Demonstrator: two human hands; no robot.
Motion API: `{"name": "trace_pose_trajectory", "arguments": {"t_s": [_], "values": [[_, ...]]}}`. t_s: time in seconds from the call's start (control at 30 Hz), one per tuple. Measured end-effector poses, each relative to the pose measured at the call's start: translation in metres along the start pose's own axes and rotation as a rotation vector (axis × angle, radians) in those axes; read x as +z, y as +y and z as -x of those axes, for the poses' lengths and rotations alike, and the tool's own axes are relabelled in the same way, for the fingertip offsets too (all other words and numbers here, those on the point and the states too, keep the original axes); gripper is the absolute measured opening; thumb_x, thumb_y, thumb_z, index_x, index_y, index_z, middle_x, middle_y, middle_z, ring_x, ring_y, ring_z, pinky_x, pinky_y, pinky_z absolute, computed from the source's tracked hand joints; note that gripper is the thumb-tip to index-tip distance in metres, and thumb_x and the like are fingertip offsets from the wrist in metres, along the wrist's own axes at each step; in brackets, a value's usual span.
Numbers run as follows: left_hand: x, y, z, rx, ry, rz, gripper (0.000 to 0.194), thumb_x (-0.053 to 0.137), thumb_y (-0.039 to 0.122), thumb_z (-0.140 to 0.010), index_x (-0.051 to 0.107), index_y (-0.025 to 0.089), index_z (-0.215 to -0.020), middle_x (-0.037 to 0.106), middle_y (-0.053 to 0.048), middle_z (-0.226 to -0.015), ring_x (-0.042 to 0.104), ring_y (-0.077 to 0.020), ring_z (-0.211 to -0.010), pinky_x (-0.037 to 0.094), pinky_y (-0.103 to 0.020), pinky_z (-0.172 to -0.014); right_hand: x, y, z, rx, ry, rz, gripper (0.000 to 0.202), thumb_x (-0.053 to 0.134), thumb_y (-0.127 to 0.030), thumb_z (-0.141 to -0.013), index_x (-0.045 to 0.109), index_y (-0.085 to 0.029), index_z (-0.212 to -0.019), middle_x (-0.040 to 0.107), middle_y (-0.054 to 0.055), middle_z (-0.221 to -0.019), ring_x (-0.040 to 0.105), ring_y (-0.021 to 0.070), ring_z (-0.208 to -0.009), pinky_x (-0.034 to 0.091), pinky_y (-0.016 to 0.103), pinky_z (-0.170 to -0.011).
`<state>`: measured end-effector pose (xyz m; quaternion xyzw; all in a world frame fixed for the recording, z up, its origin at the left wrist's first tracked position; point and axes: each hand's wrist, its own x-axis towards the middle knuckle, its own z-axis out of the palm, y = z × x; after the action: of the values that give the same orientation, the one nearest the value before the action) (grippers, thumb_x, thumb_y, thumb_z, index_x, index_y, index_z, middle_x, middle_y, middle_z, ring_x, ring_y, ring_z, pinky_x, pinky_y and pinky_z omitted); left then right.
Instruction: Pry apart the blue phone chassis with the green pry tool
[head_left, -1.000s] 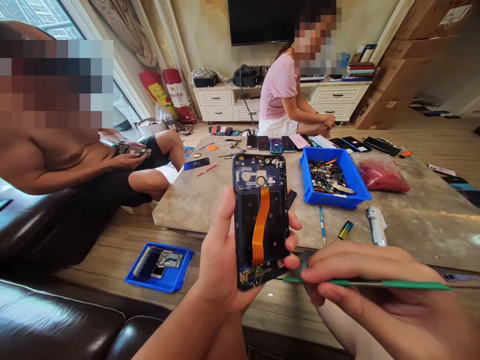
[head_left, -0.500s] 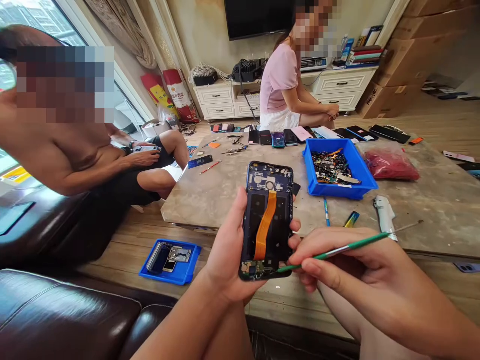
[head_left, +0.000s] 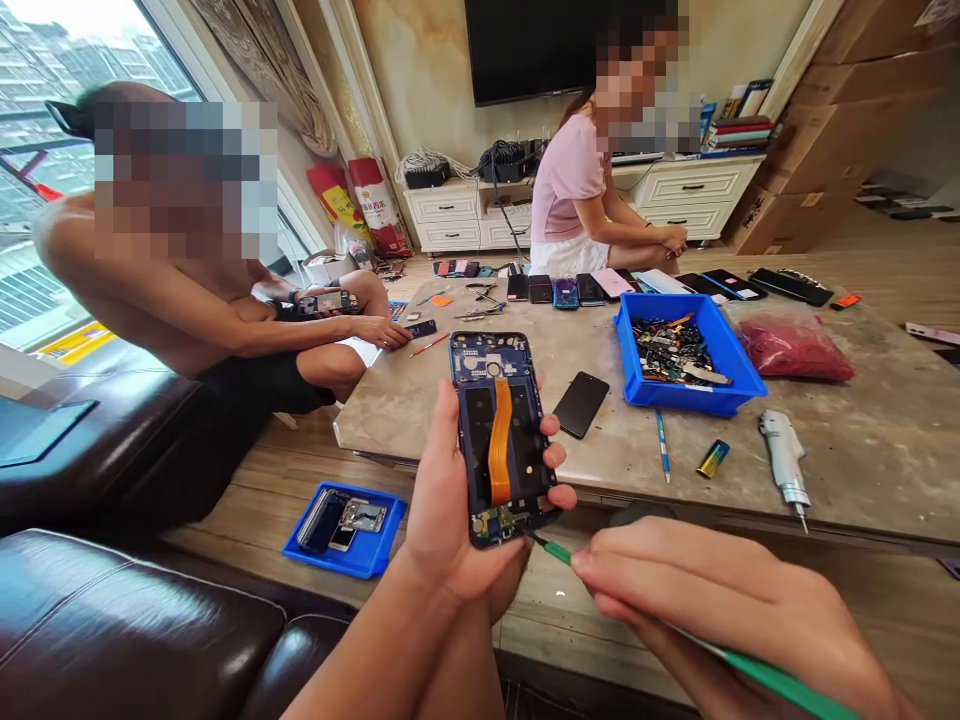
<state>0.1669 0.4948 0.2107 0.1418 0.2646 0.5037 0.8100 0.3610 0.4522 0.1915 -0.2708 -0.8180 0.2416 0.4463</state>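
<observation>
My left hand (head_left: 444,500) is wrapped around an opened smartphone (head_left: 519,430), thumb along one edge and fingertips at the other. The phone's back cover is off. An orange ribbon cable (head_left: 501,440) runs down its dark inside to a small green circuit board (head_left: 495,522) at the bottom. My right hand (head_left: 720,585) pinches a thin green pry tool (head_left: 556,551), whose dark tip is at the phone's bottom edge. Whether the tip touches the phone, I cannot tell. The tool's other end extends toward the lower right.
Across the stone-topped table (head_left: 420,400) lie a black phone (head_left: 582,404), a blue bin (head_left: 697,398) of phone parts, a red bag (head_left: 795,346), an electric screwdriver (head_left: 784,455) and several phones. A blue tray (head_left: 300,545) sits lower left. Two people (head_left: 180,300) sit nearby.
The phone has shifted left in view. My right hand has turned, swinging the tool's rear end from upper right to lower right. The person at left has reached a hand to a phone on the table.
</observation>
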Motion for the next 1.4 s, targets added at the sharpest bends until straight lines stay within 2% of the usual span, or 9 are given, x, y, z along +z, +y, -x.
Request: {"name": "trace_pose_trajectory", "arguments": {"t_s": [0.13,0.23,0.33,0.43,0.6,0.8,0.9,1.13,1.4], "values": [[0.0,-0.002,0.004,-0.023,-0.03,-0.011,0.074,0.024,0.071,-0.1,0.062,0.015,-0.13,0.058,-0.009,-0.099,0.057,-0.0193,-0.08,0.051,-0.032,-0.068,-0.002,0.0,-0.002,0.085,0.001,-0.079,0.026,0.072,-0.007,-0.09,0.076,-0.023,-0.111,0.077,0.002,-0.1,0.076,0.0139,-0.088,0.061,0.013,-0.084],[-0.001,-0.009,0.005,-0.109,-0.112,-0.043,0.077,0.022,0.071,-0.1,0.065,0.013,-0.128,0.061,-0.012,-0.1,0.059,-0.02,-0.082,0.051,-0.031,-0.07,-0.008,0.005,-0.011,0.329,-0.041,-0.342,0.01,0.07,-0.016,-0.095,0.078,-0.02,-0.097,0.075,0.002,-0.082,0.075,0.0132,-0.071,0.062,0.015,-0.068],[-0.003,-0.017,0.005,-0.193,-0.142,-0.082,0.074,0.024,0.068,-0.102,0.07,0.012,-0.119,0.065,-0.012,-0.096,0.062,-0.0196,-0.079,0.051,-0.03,-0.073,-0.014,0.01,-0.017,0.63,-0.154,-0.575,0.018,0.07,-0.03,-0.097,0.079,-0.015,-0.092,0.071,0.004,-0.069,0.071,0.0142,-0.059,0.061,0.017,-0.058],[-0.006,-0.023,0.004,-0.259,-0.171,-0.133,0.077,0.022,0.07,-0.101,0.074,0.013,-0.105,0.064,-0.008,-0.075,0.063,-0.019,-0.069,0.049,-0.028,-0.069,-0.016,0.014,-0.019,0.762,-0.227,-0.647,0.028,0.072,-0.04,-0.096,0.078,-0.013,-0.091,0.072,0.007,-0.07,0.071,0.0159,-0.057,0.061,0.019,-0.055],[-0.009,-0.024,0.0,-0.305,-0.182,-0.174,0.083,0.017,0.073,-0.099,0.074,0.013,-0.099,0.06,-0.006,-0.066,0.059,-0.0176,-0.059,0.047,-0.027,-0.06,-0.008,0.011,-0.021,0.706,-0.206,-0.646,0.026,0.071,-0.039,-0.096,0.077,-0.015,-0.089,0.072,0.005,-0.069,0.072,0.0152,-0.06,0.061,0.017,-0.058],[0.0,-0.016,0.002,-0.189,-0.059,-0.109,0.075,0.026,0.073,-0.099,0.069,0.015,-0.119,0.066,-0.012,-0.102,0.065,-0.02,-0.084,0.052,-0.029,-0.072,-0.003,-0.001,-0.013,0.557,-0.062,-0.494,0.015,0.067,-0.026,-0.097,0.077,-0.016,-0.093,0.071,0.004,-0.076,0.071,0.0127,-0.06,0.061,0.016,-0.057],[0.004,-0.014,0.003,-0.159,-0.022,-0.099,0.074,0.027,0.072,-0.1,0.068,0.014,-0.119,0.063,-0.012,-0.099,0.062,-0.0183,-0.081,0.052,-0.027,-0.07,-0.001,-0.001,-0.009,0.48,-0.059,-0.494,0.015,0.063,-0.024,-0.1,0.075,-0.016,-0.096,0.069,0.004,-0.076,0.071,0.0129,-0.062,0.062,0.017,-0.058],[0.001,-0.012,-0.001,-0.168,0.089,-0.09,0.072,0.025,0.067,-0.102,0.071,0.011,-0.105,0.062,-0.01,-0.093,0.063,-0.0192,-0.075,0.055,-0.031,-0.066,0.007,0.002,-0.002,0.573,-0.011,-0.549,0.013,0.063,-0.025,-0.103,0.073,-0.017,-0.101,0.07,0.004,-0.082,0.072,0.0119,-0.064,0.062,0.016,-0.059],[0.0,-0.009,-0.002,-0.18,0.139,-0.06,0.071,0.022,0.062,-0.104,0.07,0.009,-0.099,0.064,-0.011,-0.09,0.063,-0.017,-0.066,0.054,-0.029,-0.058,0.011,0.005,0.002,0.45,0.063,-0.538,0.011,0.063,-0.019,-0.103,0.072,-0.022,-0.108,0.07,0.0,-0.081,0.071,0.0112,-0.065,0.062,0.017,-0.057]]}}
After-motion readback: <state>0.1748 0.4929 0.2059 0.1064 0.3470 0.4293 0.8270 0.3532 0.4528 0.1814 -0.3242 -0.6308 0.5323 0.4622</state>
